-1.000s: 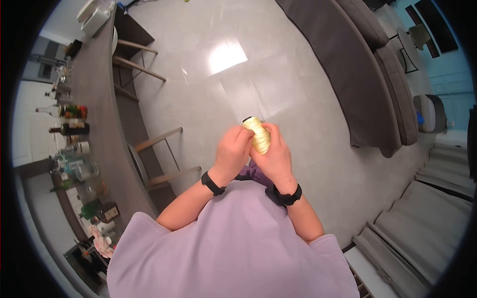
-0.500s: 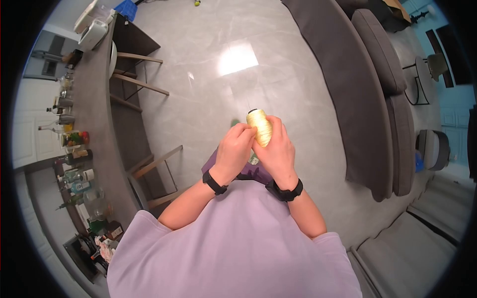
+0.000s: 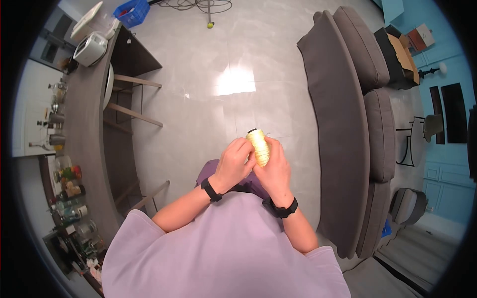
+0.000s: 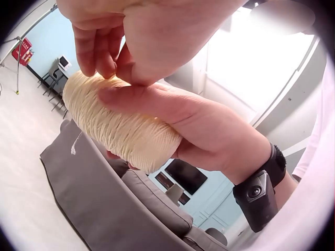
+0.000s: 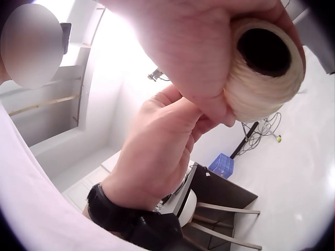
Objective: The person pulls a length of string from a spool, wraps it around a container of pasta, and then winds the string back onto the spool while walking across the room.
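A cone-shaped spool of pale yellow thread is held up in front of the body, its dark core end pointing away in the head view. My right hand grips it, thumb along one side and fingers behind. My left hand is up against the spool's left side, fingers curled and fingertips bunched with the thumb, pinching at the wound thread. In the left wrist view a short loose thread end hangs from the spool's far side. The hollow dark core shows in the right wrist view.
On the left runs a long counter with several bottles and jars, a white toaster and stools beside it. A grey sofa stands to the right. Further off are a blue crate and cables on the tiled floor.
The head view has swung, so counter and sofa stand straighter and more of the far floor shows. Both hands stay at the spool, the left fingers shifting slightly along its side.
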`<state>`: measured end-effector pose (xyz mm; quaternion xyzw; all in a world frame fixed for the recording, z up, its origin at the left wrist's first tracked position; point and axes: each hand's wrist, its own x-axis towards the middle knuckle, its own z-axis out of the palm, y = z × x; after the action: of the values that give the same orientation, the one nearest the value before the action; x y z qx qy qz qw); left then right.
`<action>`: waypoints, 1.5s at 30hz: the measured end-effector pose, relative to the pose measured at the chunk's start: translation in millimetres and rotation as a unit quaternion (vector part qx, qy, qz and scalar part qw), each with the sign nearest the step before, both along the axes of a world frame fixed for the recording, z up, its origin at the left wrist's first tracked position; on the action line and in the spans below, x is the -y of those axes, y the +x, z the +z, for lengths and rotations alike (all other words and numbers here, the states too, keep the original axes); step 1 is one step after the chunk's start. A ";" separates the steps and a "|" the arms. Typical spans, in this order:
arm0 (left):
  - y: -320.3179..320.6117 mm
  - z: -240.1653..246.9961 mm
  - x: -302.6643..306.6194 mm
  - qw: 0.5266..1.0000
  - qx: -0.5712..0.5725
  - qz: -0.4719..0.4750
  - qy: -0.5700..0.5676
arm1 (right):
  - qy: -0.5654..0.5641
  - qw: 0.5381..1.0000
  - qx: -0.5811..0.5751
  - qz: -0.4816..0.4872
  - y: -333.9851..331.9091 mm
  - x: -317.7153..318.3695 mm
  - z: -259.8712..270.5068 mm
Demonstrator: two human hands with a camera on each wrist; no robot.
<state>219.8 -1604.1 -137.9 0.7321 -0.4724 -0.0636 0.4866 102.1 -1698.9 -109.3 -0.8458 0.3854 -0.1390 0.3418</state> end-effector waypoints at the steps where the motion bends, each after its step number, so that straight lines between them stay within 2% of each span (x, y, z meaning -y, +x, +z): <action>1: 15.2 -2.4 15.8 1.000 -0.021 -0.014 0.011 | 0.015 1.000 0.000 -0.007 13.1 16.0 1.3; 3: 43.1 -7.1 46.2 0.998 -0.045 -0.035 0.027 | 0.034 0.999 -0.002 -0.020 35.5 48.5 -2.3; 5: 67.6 -8.9 79.6 0.988 -0.136 -0.064 0.034 | 0.019 1.000 0.020 -0.001 52.8 84.2 -11.8; 6: 79.0 -10.7 98.4 0.986 -0.144 -0.067 0.042 | 0.027 1.000 0.013 -0.006 59.9 103.9 -16.9; 9: 117.0 -6.6 161.8 0.953 -0.264 -0.125 0.079 | 0.061 0.998 0.019 -0.008 90.5 165.0 -23.8; 12: 151.1 -18.6 226.5 0.937 -0.292 -0.170 0.085 | 0.090 0.996 0.011 -0.010 119.7 233.4 -29.9; 16: 191.6 -11.3 320.9 0.934 -0.267 -0.203 0.123 | 0.132 0.990 0.037 -0.004 154.1 335.1 -36.4; 18: 202.8 9.0 366.3 0.939 -0.252 -0.198 0.125 | 0.119 0.992 0.044 0.012 167.8 382.5 -32.9; 22: 233.0 7.4 442.1 0.952 -0.238 -0.157 0.113 | 0.110 0.993 0.023 0.032 205.0 462.9 -16.3; 24: 251.1 8.1 480.7 0.975 -0.129 -0.139 0.117 | 0.120 0.991 0.034 0.036 222.3 500.5 -20.1; 26: 261.0 7.4 515.6 0.981 -0.105 -0.119 0.108 | 0.128 0.991 0.035 0.036 236.9 538.4 -24.6; 28: 274.6 3.0 549.4 0.990 -0.091 -0.099 0.035 | 0.210 0.977 0.026 0.028 254.2 576.0 -33.5; 29: 282.1 5.4 565.1 0.987 -0.130 -0.091 0.028 | 0.211 0.977 0.024 0.029 263.8 594.1 -49.7; 30: 294.1 4.2 580.0 0.986 -0.135 -0.091 0.029 | 0.271 0.958 0.097 0.004 274.3 612.1 -71.6; 31: 308.0 1.6 594.2 0.968 -0.236 -0.084 0.007 | 0.329 0.929 0.168 -0.022 288.2 630.2 -75.1; 32: 321.1 -2.4 605.6 0.938 -0.337 -0.076 -0.016 | 0.329 0.930 0.160 -0.023 298.7 646.5 -77.2; 33: 334.9 -9.3 619.7 0.902 -0.420 -0.077 -0.064 | 0.449 0.862 0.224 -0.067 311.2 667.1 -78.9; 34: 352.6 -13.3 633.9 0.899 -0.426 -0.074 -0.069 | 0.557 0.773 0.283 -0.111 325.9 688.6 -72.4; 35: 374.6 -17.0 647.1 0.876 -0.470 -0.072 -0.081 | 0.591 0.739 0.302 -0.117 340.3 710.1 -65.9; 36: 396.9 -19.6 662.6 0.852 -0.511 -0.073 -0.094 | 0.585 0.745 0.297 -0.116 353.6 731.6 -69.0; 38: 441.1 -32.4 699.9 0.851 -0.512 -0.082 -0.087 | 0.638 0.664 0.369 -0.129 383.8 777.8 -71.0; 40: 472.4 -42.1 735.4 0.830 -0.549 -0.099 0.003 | 0.627 0.664 0.394 -0.102 409.9 815.0 -63.5; 43: 519.2 -42.8 792.8 0.835 -0.539 -0.107 0.042 | 0.671 0.599 0.424 -0.102 452.1 860.6 -58.4; 44: 535.2 -40.2 808.3 0.833 -0.541 -0.105 0.047 | 0.674 0.596 0.423 -0.107 459.3 872.0 -58.5; 45: 553.8 -36.9 827.5 0.844 -0.524 -0.105 0.044 | 0.701 0.550 0.447 -0.083 467.1 884.6 -58.0</action>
<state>773.6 -2431.6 -174.8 0.5567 -0.2181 -0.5092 0.6191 569.2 -2583.6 -167.3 -0.1310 0.2272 -0.2126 0.9413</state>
